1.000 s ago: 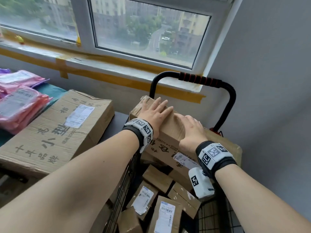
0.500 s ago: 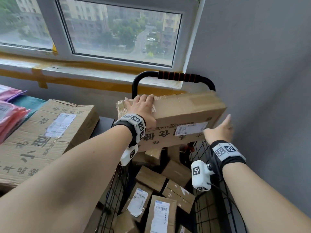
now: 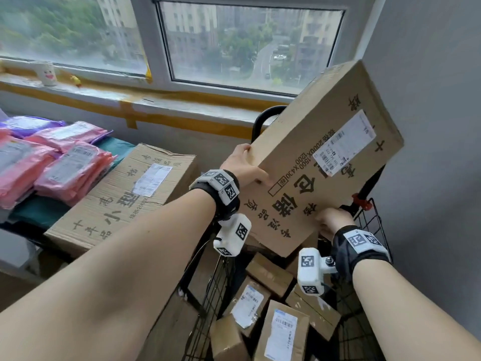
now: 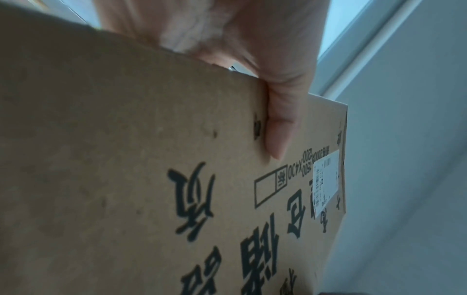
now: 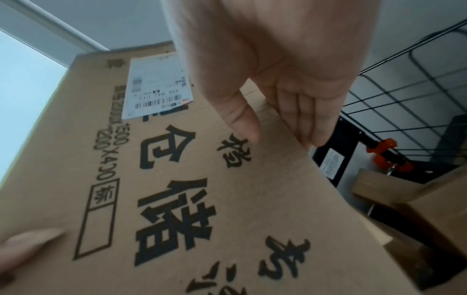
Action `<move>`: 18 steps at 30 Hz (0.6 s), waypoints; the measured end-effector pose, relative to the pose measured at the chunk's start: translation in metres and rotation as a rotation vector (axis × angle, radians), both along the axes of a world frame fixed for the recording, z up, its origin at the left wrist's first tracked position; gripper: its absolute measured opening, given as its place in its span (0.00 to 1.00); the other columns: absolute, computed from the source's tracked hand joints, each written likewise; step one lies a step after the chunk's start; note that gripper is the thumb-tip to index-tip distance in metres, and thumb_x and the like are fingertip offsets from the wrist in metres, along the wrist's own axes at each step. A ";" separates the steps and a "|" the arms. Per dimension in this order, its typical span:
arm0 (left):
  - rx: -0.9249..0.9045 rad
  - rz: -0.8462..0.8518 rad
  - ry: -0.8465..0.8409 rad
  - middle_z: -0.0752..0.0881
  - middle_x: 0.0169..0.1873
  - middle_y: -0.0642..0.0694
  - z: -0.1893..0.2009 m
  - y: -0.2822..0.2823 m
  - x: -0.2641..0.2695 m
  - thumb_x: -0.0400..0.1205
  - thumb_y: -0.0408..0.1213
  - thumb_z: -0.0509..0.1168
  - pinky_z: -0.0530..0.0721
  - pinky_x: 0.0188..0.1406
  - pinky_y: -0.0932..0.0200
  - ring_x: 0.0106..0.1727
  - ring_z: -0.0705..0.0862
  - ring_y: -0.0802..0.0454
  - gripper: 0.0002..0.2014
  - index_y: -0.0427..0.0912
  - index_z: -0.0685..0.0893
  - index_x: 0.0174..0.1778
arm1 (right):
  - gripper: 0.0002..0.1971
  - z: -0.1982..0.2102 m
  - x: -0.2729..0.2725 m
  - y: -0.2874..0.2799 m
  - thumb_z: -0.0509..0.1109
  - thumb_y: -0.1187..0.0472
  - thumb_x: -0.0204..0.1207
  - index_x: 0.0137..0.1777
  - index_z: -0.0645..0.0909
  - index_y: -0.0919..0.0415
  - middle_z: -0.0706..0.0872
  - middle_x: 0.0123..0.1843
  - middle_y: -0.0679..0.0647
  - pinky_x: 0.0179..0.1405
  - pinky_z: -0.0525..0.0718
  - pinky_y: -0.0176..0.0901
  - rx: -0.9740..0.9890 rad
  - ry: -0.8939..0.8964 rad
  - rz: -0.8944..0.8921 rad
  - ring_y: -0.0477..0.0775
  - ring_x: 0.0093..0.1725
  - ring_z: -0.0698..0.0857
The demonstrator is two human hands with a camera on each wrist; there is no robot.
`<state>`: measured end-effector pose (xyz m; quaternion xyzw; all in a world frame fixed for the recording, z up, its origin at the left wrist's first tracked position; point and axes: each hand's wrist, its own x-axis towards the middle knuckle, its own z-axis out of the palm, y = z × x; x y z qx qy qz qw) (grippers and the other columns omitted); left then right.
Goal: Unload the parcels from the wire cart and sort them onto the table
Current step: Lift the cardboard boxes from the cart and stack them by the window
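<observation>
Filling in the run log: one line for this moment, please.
step: lifting | object: large cardboard box, tilted above wire cart | left hand: grips box | right hand: grips box

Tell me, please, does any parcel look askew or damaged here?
Only the large printed brown cardboard box is askew: both hands hold it steeply tilted above the black wire cart, its print and white label upside down. No damage is visible on it.
</observation>
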<state>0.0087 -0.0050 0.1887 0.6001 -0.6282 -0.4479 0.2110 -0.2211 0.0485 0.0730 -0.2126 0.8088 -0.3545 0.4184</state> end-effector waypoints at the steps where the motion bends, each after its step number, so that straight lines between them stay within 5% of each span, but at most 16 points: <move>1: 0.014 0.011 0.031 0.77 0.59 0.49 0.003 -0.002 0.010 0.60 0.42 0.80 0.87 0.52 0.45 0.52 0.85 0.43 0.51 0.57 0.60 0.78 | 0.32 0.017 0.014 0.004 0.71 0.67 0.64 0.71 0.72 0.68 0.82 0.62 0.65 0.61 0.83 0.59 -0.034 -0.029 -0.023 0.66 0.55 0.83; 3: 0.031 0.035 0.095 0.77 0.57 0.49 0.010 -0.007 0.031 0.62 0.40 0.81 0.88 0.50 0.45 0.50 0.86 0.45 0.50 0.55 0.61 0.78 | 0.28 0.049 0.046 0.010 0.69 0.68 0.68 0.70 0.72 0.68 0.80 0.57 0.62 0.58 0.83 0.56 -0.106 -0.027 -0.053 0.63 0.51 0.81; 9: 0.004 0.050 0.190 0.82 0.60 0.46 0.022 -0.027 0.107 0.61 0.46 0.80 0.90 0.45 0.45 0.48 0.89 0.45 0.46 0.51 0.67 0.75 | 0.26 0.084 0.130 -0.005 0.70 0.64 0.65 0.66 0.74 0.57 0.81 0.62 0.54 0.66 0.76 0.53 -0.376 -0.034 -0.121 0.57 0.59 0.78; 13: -0.022 0.020 0.218 0.87 0.53 0.46 0.029 -0.049 0.180 0.68 0.46 0.76 0.89 0.49 0.47 0.48 0.89 0.46 0.32 0.48 0.74 0.67 | 0.47 0.092 0.198 -0.028 0.73 0.55 0.46 0.74 0.71 0.54 0.79 0.70 0.53 0.72 0.75 0.57 -0.404 -0.015 -0.122 0.58 0.67 0.79; 16: -0.034 0.001 0.209 0.87 0.55 0.45 0.030 -0.062 0.234 0.72 0.47 0.74 0.87 0.55 0.45 0.51 0.88 0.45 0.26 0.47 0.78 0.65 | 0.36 0.107 0.256 -0.036 0.72 0.66 0.66 0.77 0.67 0.60 0.77 0.66 0.54 0.64 0.71 0.43 -0.396 0.016 -0.118 0.56 0.64 0.76; 18: -0.030 0.009 0.204 0.87 0.55 0.44 0.026 -0.069 0.265 0.74 0.46 0.72 0.86 0.55 0.47 0.51 0.88 0.44 0.22 0.45 0.80 0.63 | 0.28 0.105 0.285 -0.043 0.69 0.70 0.68 0.71 0.74 0.62 0.82 0.63 0.55 0.54 0.70 0.41 -0.404 0.024 -0.117 0.56 0.56 0.78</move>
